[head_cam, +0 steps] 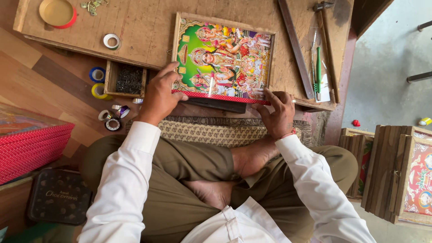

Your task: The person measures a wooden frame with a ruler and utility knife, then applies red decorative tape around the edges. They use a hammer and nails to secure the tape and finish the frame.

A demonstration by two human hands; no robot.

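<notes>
Left hand (160, 95) is laid on the near left corner of the framed picture (223, 60), fingers curled over the frame's edge and thumb stretched along the red patterned strip (220, 97) that runs across the picture's near side; nothing is pinched, the hand is pressed flat against it. Right hand (278, 111) is set at the near right corner of the same picture, fingers bent and fingertips pressed down on the end of the strip. The picture, a bright print of many figures in a wooden frame, is seen lying flat on the low wooden bench (144, 31), its near edge at the bench's front. Left of the picture, a small open tray of dark nails (129, 79) is noted just beside the left hand, and rolls of tape (98, 83) beyond it on the floor. A further tape roll (111, 41) is on the bench, left of the picture. Right of the picture, a dark wooden strip (295, 47) and a green-handled tool (318, 68) are laid on the bench.
</notes>
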